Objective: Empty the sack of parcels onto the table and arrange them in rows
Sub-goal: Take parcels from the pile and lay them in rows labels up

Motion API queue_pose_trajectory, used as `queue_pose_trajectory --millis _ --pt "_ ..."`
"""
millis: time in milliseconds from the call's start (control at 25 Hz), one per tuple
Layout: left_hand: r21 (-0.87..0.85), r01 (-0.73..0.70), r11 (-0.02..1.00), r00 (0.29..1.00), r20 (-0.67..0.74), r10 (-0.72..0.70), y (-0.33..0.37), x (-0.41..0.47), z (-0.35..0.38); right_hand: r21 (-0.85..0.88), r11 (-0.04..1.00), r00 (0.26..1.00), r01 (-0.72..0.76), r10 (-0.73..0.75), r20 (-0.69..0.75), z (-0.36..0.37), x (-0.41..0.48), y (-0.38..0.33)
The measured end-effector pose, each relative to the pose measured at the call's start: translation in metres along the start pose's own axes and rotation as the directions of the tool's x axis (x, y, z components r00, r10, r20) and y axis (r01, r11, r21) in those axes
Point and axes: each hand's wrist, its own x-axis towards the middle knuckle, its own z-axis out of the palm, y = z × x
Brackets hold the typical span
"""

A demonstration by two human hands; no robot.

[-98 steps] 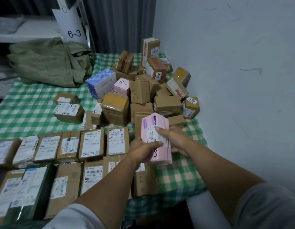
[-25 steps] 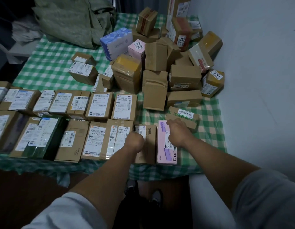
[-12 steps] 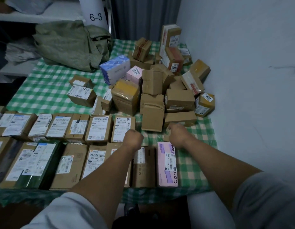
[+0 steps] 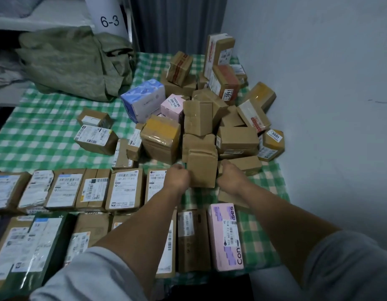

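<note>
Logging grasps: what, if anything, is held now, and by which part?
The plain brown box in front of the pile, left hand gripping its left side, right hand its right side.

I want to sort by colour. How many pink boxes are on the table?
2. One long pink box lies at the right end of the near row; one small pink box sits in the pile, beside the blue box. The pile may hide more.

A white placard marked 6-3 (image 4: 110, 18) was noted upright at the rear, beside a grey pleated curtain (image 4: 177, 22). A pale wall (image 4: 318, 83) was recorded along the right. White shelving (image 4: 47, 16) was observed far left. A green-and-white checked cloth (image 4: 36, 131) was found spread flat.
</note>
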Motion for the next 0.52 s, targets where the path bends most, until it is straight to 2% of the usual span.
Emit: queue_pose_trajectory --millis 120,360,520 --pt "-0.049 0.005 0.999 1.000 -0.023 -0.006 0.013 0.019 0.007 0.038 0.999 1.000 -0.018 0.018 0.006 -0.007 0.027 -0.005" --pt "-0.093 0.047 0.995 0.997 -0.049 -0.052 0.021 0.062 0.022 0.268 0.958 0.993 -0.105 0.085 0.084 -0.012 0.068 -0.004" --pt "-0.103 0.072 0.992 0.996 -0.036 -0.076 0.033 0.056 0.028 0.353 0.921 0.984 -0.163 0.124 0.132 -0.013 0.079 -0.006"
